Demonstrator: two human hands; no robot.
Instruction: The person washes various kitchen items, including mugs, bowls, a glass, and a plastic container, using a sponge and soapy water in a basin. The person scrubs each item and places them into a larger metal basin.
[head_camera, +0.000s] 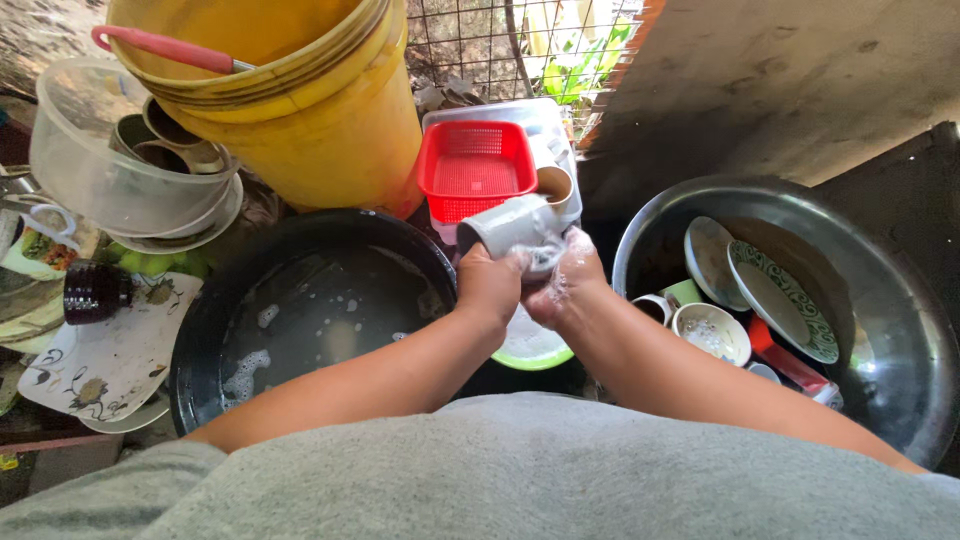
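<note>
My left hand (489, 286) grips a grey mug (507, 226) held on its side, its mouth turned to the left. Pressed against the mug's right end, my right hand (563, 278) is covered in soap foam; whether it holds a sponge I cannot tell. Both hands hover between a black basin (205, 330) of soapy water at the left and a steel basin (900, 330) at the right. A green-rimmed plate (532, 352) lies just below my hands.
The steel basin holds plates, cups and bowls. A red basket (473, 168) sits on a clear box behind my hands. A yellow bucket (320, 120) stands at the back left, beside a clear bowl (90, 170) of cups and patterned plates (105, 360).
</note>
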